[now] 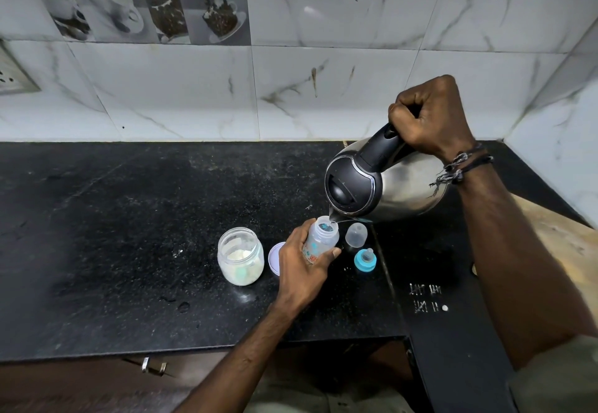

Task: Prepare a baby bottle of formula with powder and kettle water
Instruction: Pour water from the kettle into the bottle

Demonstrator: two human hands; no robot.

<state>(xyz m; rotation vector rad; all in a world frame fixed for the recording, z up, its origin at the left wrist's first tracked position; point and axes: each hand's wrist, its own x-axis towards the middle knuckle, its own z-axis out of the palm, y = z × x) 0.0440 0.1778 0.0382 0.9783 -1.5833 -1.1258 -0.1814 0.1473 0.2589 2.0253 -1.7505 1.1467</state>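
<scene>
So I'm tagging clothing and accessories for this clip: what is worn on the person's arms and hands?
Both forearms are bare, with no sleeves in view. The right hand has a knotted thread band at the wrist, dark cords mixed with pale strands, loose ends hanging. The left hand shows no rings, watch or band.

The counter (129,218) left of the powder jar (240,260) lies open for approach. To the right, passage narrows: jar lid (274,259), bottle (320,239), clear cap (356,234) and teat ring (365,260) stand close together, with the tilted kettle (382,183) overhanging them.
</scene>
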